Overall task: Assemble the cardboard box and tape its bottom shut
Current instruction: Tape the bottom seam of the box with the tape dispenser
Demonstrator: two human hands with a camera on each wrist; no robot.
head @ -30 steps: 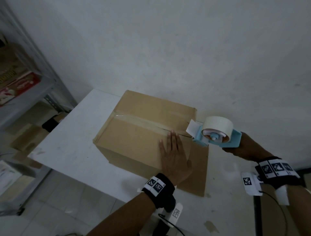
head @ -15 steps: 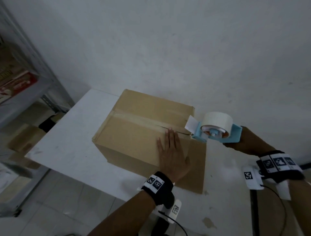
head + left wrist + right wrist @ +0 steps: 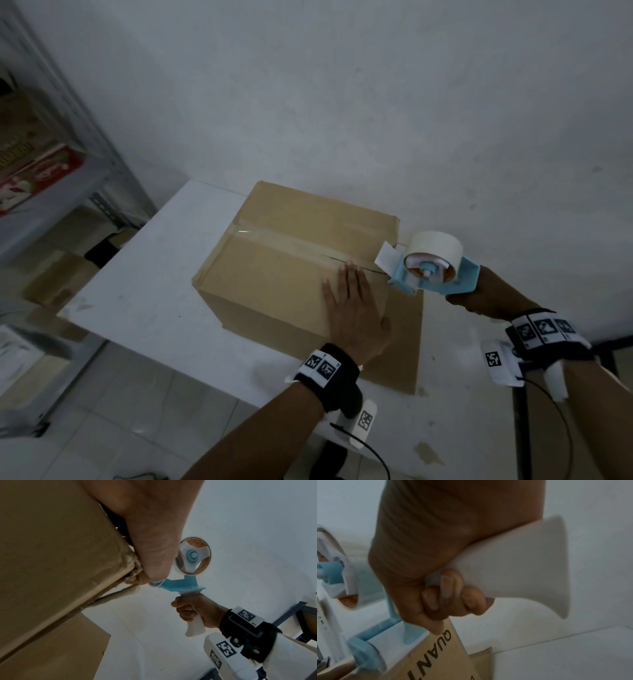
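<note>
A brown cardboard box (image 3: 284, 260) stands on the white table (image 3: 164, 301), its closed flaps facing up. Clear tape (image 3: 274, 236) runs along the flap seam from the far left edge toward the right. My left hand (image 3: 352, 308) lies flat, fingers straight, on the near right part of the box top. A blue tape dispenser (image 3: 431, 274) with a white roll sits at the box's right edge, at the seam's end. My right hand (image 3: 479, 296) grips its white handle (image 3: 513, 566). The box (image 3: 51, 561) fills the left wrist view, with the dispenser (image 3: 185, 580) beyond its corner.
A flat piece of cardboard (image 3: 400, 342) lies under the box at its right side. A metal shelf rack (image 3: 51, 164) with packages stands to the left. The white wall (image 3: 342, 102) is right behind the table. Tiled floor shows below the table's near edge.
The dispenser and both hands keep almost the same place at the box's right edge; my head has shifted slightly. Nothing was let go or picked up.
</note>
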